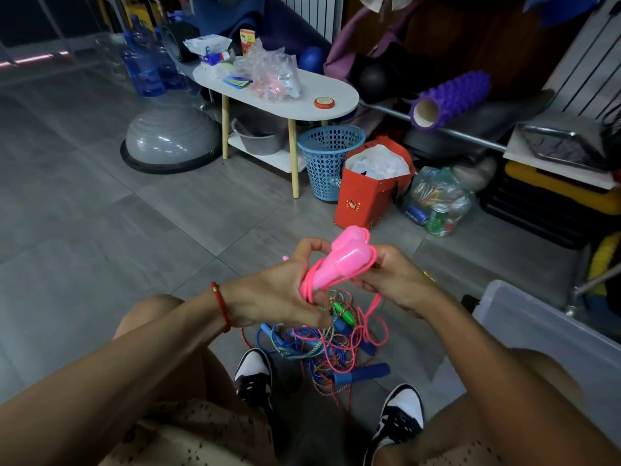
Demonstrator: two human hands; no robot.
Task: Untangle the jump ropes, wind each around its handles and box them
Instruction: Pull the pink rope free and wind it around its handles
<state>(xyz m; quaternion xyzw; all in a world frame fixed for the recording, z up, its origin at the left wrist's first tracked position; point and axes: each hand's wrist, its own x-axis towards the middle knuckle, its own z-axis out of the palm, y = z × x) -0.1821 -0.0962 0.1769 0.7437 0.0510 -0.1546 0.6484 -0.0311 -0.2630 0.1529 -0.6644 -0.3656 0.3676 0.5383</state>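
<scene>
Pink jump rope handles (339, 260), two side by side, held up at centre frame just below the middle, fat ends tilted toward the upper right. Pink cord (361, 274) looped over the handle tops and down their right side, then trailing off below toward the floor.

Left hand (279, 290) reaching in from the lower left, palm turned toward the right, fingers curled shut around the narrow lower ends of the handles, thumb and forefinger arched up beside the upper part. Red string bracelet (222, 307) around that wrist.

Right hand (393, 277) reaching in from the lower right, fingers pinched closed on the cord just beside the handles' right edge, wrist bent slightly inward. Both forearms stretched forward over bare knees.

Directly under the hands, on the grey floor: tangled pile of ropes (322, 344) in blue, pink, green and braided cord, with a blue foam handle (363, 373) lying at its lower right and a green handle (342, 311) near the top. Black and white shoes (252, 378) planted at either side of the pile, near the bottom of the frame.

Clear plastic box (537, 327) at the right edge, well apart from the hands. White oval table (329, 95) in the upper middle, blue basket (329, 159) and red bag (369, 196) standing below it.
</scene>
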